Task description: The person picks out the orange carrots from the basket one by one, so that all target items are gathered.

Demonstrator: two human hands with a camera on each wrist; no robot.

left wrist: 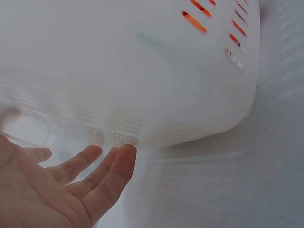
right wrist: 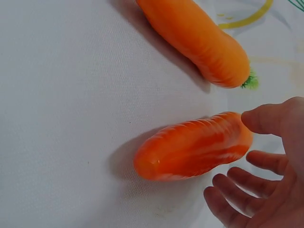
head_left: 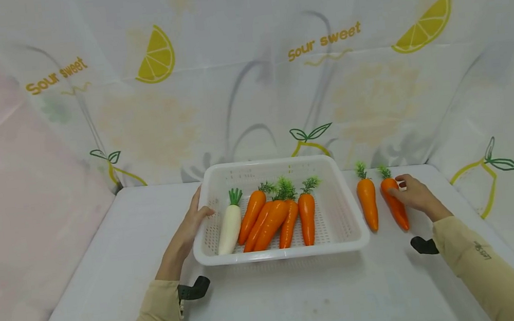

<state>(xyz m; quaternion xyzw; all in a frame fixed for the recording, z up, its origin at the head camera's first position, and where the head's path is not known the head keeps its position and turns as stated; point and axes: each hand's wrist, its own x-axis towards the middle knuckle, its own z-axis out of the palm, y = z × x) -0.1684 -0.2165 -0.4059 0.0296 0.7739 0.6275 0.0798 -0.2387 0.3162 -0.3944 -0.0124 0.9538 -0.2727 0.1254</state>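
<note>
A white plastic basket [head_left: 289,253] with slotted walls holds a white radish [head_left: 229,230] and several orange carrots [head_left: 307,217]. At its left side, my left hand [head_left: 191,223] has the thumb over the rim and the fingers along the outer wall. The left wrist view shows those fingertips [left wrist: 124,159] against the basket's lower side. To the right of the basket, two carrots lie on the table, tops pointing away. My right hand [head_left: 413,194] is at the outer carrot [right wrist: 192,149], thumb by its upper end and fingers spread beside it. The other loose carrot [right wrist: 197,40] lies nearer the basket.
A white cloth covers the table [head_left: 298,301]. Behind it hangs a printed curtain [head_left: 241,95] with lemon slices and lettering, and more cloth closes off both sides. A dark wrist mount [head_left: 195,289] sits on my left wrist, another [head_left: 424,245] on my right.
</note>
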